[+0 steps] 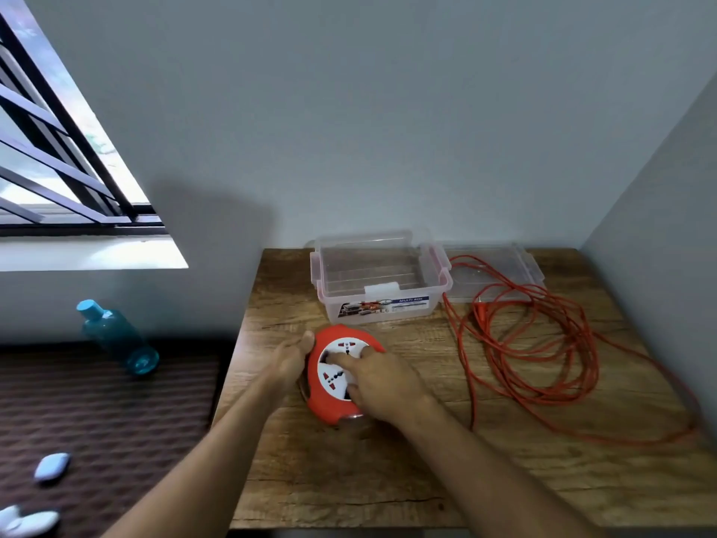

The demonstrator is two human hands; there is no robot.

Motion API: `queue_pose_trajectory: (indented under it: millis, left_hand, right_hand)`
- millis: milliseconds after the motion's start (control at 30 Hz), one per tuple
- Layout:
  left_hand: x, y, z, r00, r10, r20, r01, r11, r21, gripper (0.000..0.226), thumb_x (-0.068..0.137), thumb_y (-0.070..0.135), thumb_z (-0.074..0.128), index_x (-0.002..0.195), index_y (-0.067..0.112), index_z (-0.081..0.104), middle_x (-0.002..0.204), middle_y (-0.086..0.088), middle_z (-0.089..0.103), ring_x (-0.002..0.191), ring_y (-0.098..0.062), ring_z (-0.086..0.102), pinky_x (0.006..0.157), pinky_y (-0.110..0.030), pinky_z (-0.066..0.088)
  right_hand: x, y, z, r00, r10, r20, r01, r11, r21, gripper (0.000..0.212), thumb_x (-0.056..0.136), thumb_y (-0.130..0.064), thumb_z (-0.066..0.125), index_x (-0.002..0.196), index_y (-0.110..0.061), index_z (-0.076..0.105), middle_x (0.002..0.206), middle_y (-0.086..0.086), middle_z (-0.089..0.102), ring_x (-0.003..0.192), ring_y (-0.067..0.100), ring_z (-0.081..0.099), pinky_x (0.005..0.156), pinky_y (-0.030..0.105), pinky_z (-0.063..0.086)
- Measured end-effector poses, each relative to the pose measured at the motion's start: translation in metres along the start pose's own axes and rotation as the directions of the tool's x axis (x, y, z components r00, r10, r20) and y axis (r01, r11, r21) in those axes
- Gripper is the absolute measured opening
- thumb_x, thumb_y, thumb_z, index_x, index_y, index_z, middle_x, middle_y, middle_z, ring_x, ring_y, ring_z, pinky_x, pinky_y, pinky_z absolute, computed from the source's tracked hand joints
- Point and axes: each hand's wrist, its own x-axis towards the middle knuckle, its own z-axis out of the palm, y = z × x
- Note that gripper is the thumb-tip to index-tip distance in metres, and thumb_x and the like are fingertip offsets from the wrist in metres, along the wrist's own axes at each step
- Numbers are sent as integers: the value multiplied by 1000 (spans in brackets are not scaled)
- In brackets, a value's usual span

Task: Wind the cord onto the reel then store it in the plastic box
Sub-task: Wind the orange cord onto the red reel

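Observation:
A red cord reel point(325, 406) with a white socket face lies flat on the wooden table point(349, 479). My left hand point(291, 359) grips its left rim. My right hand point(378, 378) rests on top, fingers pressed onto the white centre. The orange cord point(543, 343) lies in loose loops on the table to the right, one strand running back toward the reel. A clear plastic box point(382, 281) stands open behind the reel, with nothing inside.
The box's clear lid point(500, 266) lies to its right, partly under the cord. Walls close off the table's back and right side. To the left are a dark bed surface with a blue bottle point(116, 335), small pale objects point(50, 465), and a barred window point(58, 149).

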Motion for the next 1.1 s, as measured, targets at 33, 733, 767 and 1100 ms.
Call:
queue_pose_trajectory:
  millis: [33,733,767,1100]
  left_hand:
    - [-2,0,-1,1000,4,20,-4,1000,6,40,110,34,43,103,7,71,92,-13,78,83,-24,74,65,-30,56]
    - [-62,10,71,933,179,-312,-291,884,-367,16,90,23,76,100,11,77,93,-14,82,86,-35,79,70,-43,65]
    - [-62,12,70,938,159,-310,-271,892,-361,17,89,25,77,100,13,77,91,-12,82,83,-32,80,69,-42,65]
    - [-41,32,28,993,50,-104,-55,997,-48,29,82,39,82,93,13,78,85,-8,83,73,-25,80,66,-36,63]
  right_hand:
    - [-2,0,1,1000,-11,6,12,1000,-13,59,101,-34,50,153,-45,24,139,14,50,123,35,53,98,50,50]
    - [-35,26,1,921,384,63,-213,360,908,60,77,-49,80,118,-27,41,96,1,68,53,18,71,47,32,59]
    - [-37,31,-1,949,314,-6,-166,520,838,55,80,-55,75,118,-29,43,105,-1,66,64,18,73,53,31,60]
    - [-26,69,-15,847,-528,-62,486,815,-315,68,95,-39,62,149,-45,22,145,12,37,129,39,46,86,54,55]
